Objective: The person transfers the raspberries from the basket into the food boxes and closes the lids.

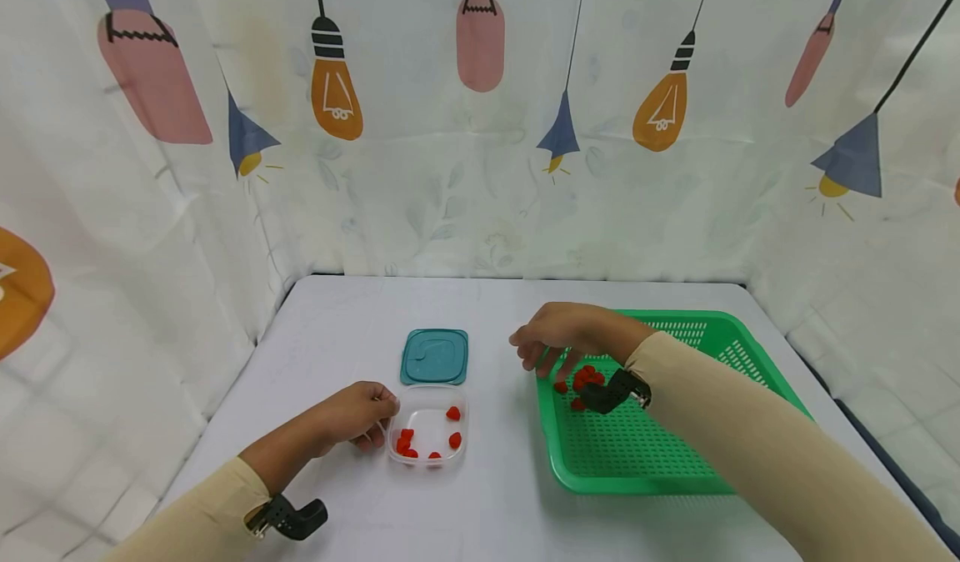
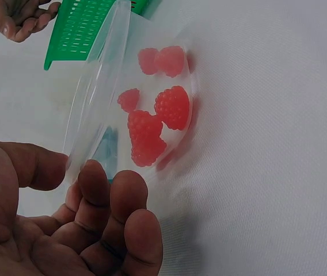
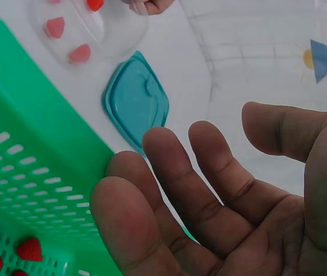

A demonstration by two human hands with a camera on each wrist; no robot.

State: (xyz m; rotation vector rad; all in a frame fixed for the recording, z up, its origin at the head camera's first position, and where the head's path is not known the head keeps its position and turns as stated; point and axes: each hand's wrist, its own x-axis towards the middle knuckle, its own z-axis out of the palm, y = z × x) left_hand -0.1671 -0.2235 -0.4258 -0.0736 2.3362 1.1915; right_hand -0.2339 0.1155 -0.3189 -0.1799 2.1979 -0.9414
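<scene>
My left hand (image 1: 358, 414) pinches the left rim of a clear plastic container (image 1: 430, 430) between thumb and fingertips. Several red raspberries (image 2: 172, 108) lie inside it, seen through its wall in the left wrist view. Above the left edge of a green basket (image 1: 637, 458), my right hand (image 1: 567, 331) hovers with its fingers loosely spread. Nothing sits between those fingers in the right wrist view. More raspberries (image 3: 29, 249) lie on the basket floor, partly hidden by the right hand and wrist in the head view.
A teal lid (image 1: 435, 356) lies flat on the white tabletop (image 1: 491, 495), just behind the container. The basket's raised walls stand at the right side of the table. A patterned curtain (image 1: 465, 187) encloses the back and sides.
</scene>
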